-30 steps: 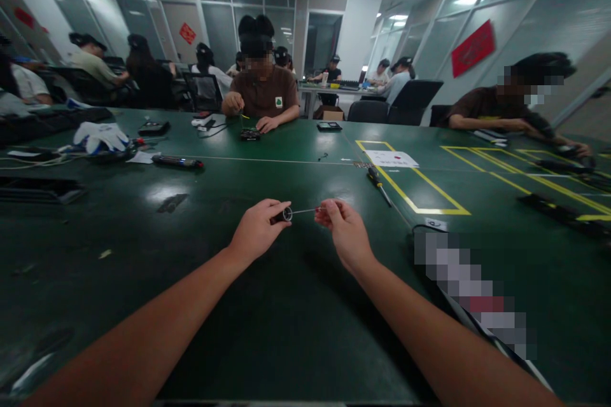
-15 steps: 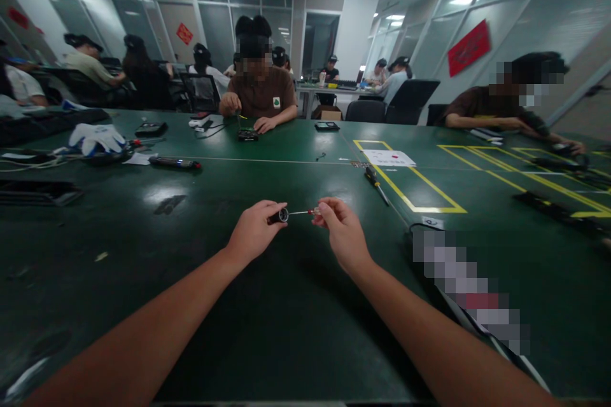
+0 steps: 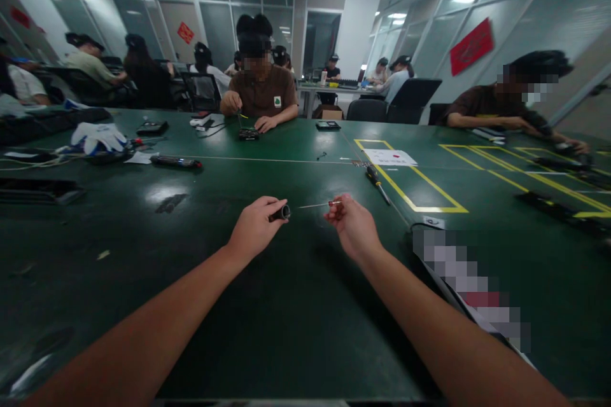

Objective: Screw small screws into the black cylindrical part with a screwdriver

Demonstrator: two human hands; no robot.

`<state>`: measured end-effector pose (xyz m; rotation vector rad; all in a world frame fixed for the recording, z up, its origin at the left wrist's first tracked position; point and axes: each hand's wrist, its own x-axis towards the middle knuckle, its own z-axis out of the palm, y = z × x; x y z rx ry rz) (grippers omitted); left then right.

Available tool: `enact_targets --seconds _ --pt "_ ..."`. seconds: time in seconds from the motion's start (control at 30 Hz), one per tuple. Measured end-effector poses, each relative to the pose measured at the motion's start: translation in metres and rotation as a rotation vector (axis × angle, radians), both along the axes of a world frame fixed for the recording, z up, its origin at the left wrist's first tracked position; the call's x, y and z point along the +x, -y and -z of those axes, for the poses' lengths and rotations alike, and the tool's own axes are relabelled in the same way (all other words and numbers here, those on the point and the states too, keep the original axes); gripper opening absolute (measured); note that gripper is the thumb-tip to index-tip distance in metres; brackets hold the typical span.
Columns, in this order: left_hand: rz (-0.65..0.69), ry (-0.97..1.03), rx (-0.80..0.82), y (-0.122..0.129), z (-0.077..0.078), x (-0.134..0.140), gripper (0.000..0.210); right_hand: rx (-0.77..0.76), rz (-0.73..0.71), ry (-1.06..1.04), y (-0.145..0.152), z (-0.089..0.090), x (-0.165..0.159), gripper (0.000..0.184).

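Observation:
My left hand is closed around a small dark cylinder whose round open end with a pale rim faces right. Most of its body is hidden by the fingers. My right hand pinches a small screwdriver by its red, partly clear handle. The thin metal shaft points left toward the cylinder's open end, with a small gap between them. Both hands are above the green table. Beyond my right hand lies a larger black and yellow screwdriver.
White gloves and a dark pen-like tool lie at the left. A paper sheet rests by yellow tape outlines. A blurred-out long object lies beside my right forearm. Co-workers sit across the table, one handling a small device.
My right hand has moved right with the screwdriver, drawing its tip away from the cylinder. My left hand stays almost in place, still holding the cylinder.

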<state>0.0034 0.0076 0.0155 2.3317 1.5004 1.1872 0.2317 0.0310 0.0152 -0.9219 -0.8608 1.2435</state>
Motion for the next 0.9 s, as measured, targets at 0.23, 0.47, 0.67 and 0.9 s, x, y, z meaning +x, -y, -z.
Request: enact_targets --seconds 0.23,0.47,0.67,0.9 --pt "-0.041 -0.038 -0.079 0.003 -0.002 -0.002 0.040 0.051 0.080 0.101 0.009 0.003 -0.013 0.036" --pt "-0.061 -0.156 -0.085 0.002 0.000 -0.004 0.043 0.058 0.130 0.136 0.008 0.001 -0.009 0.029" --pt "0.057 -0.155 -0.188 0.005 -0.001 0.005 0.039 0.141 0.113 0.257 0.003 -0.004 -0.001 0.034" --pt "0.164 -0.270 -0.264 0.015 -0.008 0.027 0.034 0.249 0.128 0.596 -0.014 0.013 0.009 0.036"
